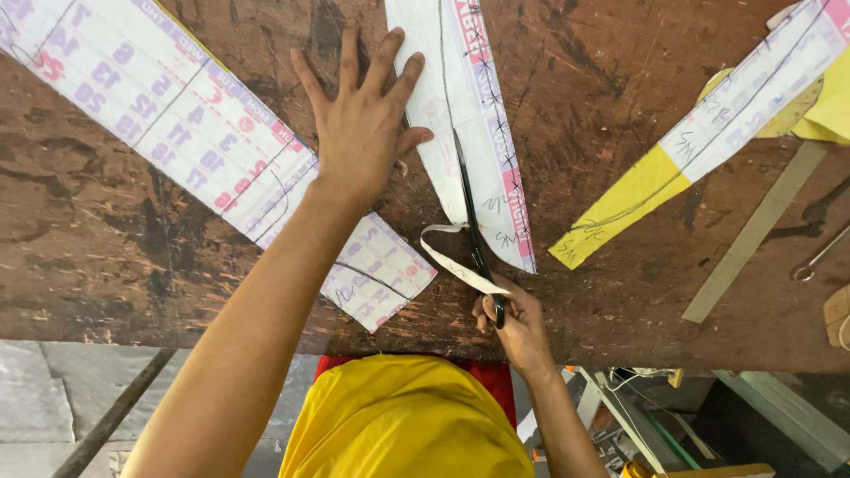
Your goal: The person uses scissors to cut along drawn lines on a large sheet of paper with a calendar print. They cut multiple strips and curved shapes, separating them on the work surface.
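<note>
Leftmost, a long printed calendar strip (177, 115) lies flat on the worn wooden table (106, 239); beside it the left hand (363, 124), fingers spread and grasping nothing, presses the white paper piece (469, 115) flat. Below, the right hand (513, 323) is clenched on black scissors (474, 230) cutting along the drawn line, a trimmed sliver (456, 261) curling away, while a yellow-ended strip (699, 142) and metal ruler (753, 235) lie farther right. Should the pressing hand slip, the sheet would likely shift and the cut stray off the line.
</note>
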